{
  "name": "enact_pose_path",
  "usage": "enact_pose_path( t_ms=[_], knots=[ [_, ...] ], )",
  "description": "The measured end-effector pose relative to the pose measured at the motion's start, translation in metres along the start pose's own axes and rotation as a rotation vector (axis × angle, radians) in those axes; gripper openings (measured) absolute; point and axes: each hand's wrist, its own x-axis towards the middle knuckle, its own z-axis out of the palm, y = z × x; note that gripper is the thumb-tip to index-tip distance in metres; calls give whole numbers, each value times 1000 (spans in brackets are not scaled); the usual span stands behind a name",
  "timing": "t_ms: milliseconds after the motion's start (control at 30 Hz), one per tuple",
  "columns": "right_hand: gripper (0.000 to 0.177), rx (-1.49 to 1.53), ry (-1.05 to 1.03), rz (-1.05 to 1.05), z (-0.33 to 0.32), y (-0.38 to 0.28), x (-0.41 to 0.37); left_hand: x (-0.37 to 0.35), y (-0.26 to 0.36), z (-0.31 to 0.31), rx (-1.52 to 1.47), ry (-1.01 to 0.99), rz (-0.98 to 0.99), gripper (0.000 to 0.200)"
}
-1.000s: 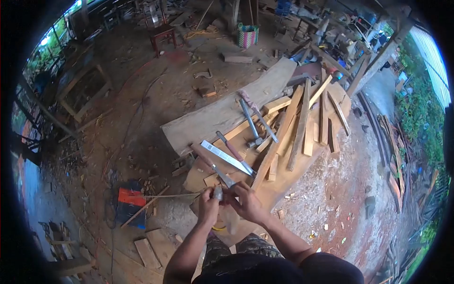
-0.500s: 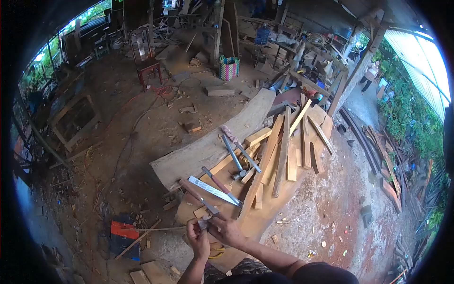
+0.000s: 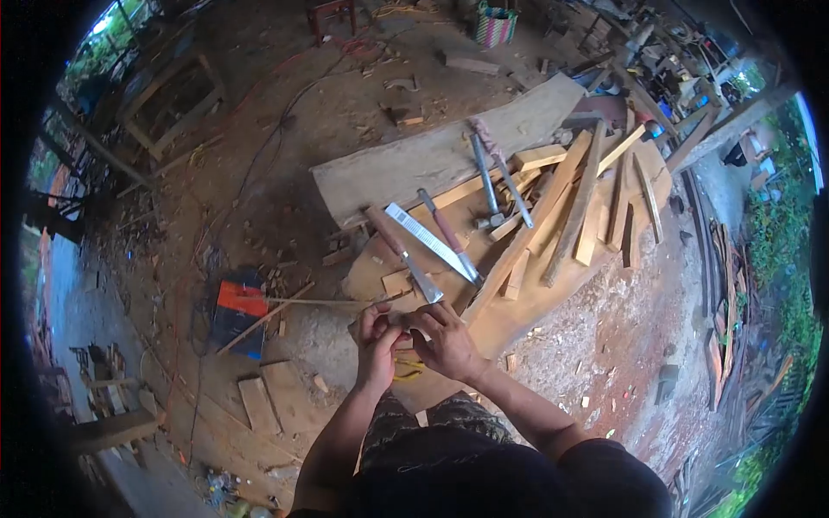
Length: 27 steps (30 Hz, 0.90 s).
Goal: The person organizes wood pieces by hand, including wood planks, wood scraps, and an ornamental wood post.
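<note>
My left hand [image 3: 376, 344] and my right hand [image 3: 446, 343] meet over the near end of a broad wooden slab [image 3: 518, 318]. Both have their fingers bent and pinched around something small, mostly hidden by the fingers. Just beyond my right fingertips lies a chisel [image 3: 404, 253] with a wooden handle, its blade toward me. Beside it are a pale flat strip with printed marks [image 3: 427, 242] and a second brown-handled tool [image 3: 447, 231]. Farther off lie a hammer [image 3: 485, 177] and a long metal tool with a wrapped handle [image 3: 511, 183]. Something yellow [image 3: 409, 371] shows below my hands.
Several wooden sticks [image 3: 574, 211] are piled on the slab's right side. A long grey plank [image 3: 363, 186] lies behind it. To the left are an orange-and-black flat item [image 3: 242, 300] and short boards [image 3: 259, 406]. A patterned basket [image 3: 496, 24] stands far back.
The view has tilted down and shifted left. My hands have drawn closer together, and the small greyish piece seen between them before is now mostly covered by fingers.
</note>
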Motion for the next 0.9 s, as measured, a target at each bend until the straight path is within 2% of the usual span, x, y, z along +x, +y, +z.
enact_pose_path(
  t_ms=[67, 167, 233, 267, 333, 400, 433, 467, 500, 567, 633, 667, 733, 767, 800, 867, 900],
  knots=[
    [30, -20, 4, -25, 1, 3, -4, -6, 0, 3, 22, 33, -4, 27],
    [28, -67, -1, -94, -1, 9, -5, -10, 2, 8, 102, -71, -29, 21],
    [26, -83, -20, -138, -1, 13, -4, -11, -8, 2, 357, -135, 62, 17],
    [24, -46, -4, -144, 0, 18, -2, -10, -14, -4, 356, -130, 62, 17],
    [22, 0, 8, -150, 3, 25, 1, -7, -21, -18, 833, -220, 294, 19],
    [21, 156, -64, -16, 7, 35, 5, -7, -9, -10, 915, -188, 322, 19],
    [21, 162, -69, -22, 11, 46, 9, -6, -5, -8, 993, -154, 356, 19],
    [25, 174, -98, 94, 17, 62, 12, -4, -10, -16, 997, -141, 359, 19],
    [30, 186, -129, 211, 22, 78, 18, -1, -17, -28, 918, -87, 254, 19],
    [50, -172, 104, 311, 30, 111, 39, -5, -15, -30, 698, 21, 112, 19],
    [70, -319, 97, 542, 19, 121, 64, -14, -9, -32, 670, 67, 74, 18],
    [70, -314, 91, 539, 24, 141, 68, -18, -9, -36, 635, 102, 38, 19],
    [79, -396, 62, 635, 44, 192, 68, -26, -21, -54, 630, 99, 96, 19],
    [70, -485, 20, 565, 47, 200, 68, -31, -21, -56, 606, 157, 64, 18],
    [70, -481, 13, 566, 54, 223, 66, -36, -21, -58, 581, 213, 36, 18],
    [65, -353, 52, 398, 68, 270, 63, -44, -18, -59, 551, 238, 20, 17],
    [54, -202, 116, 421, 59, 247, 70, -47, -18, -61, 520, 255, 4, 17]
  ],
)
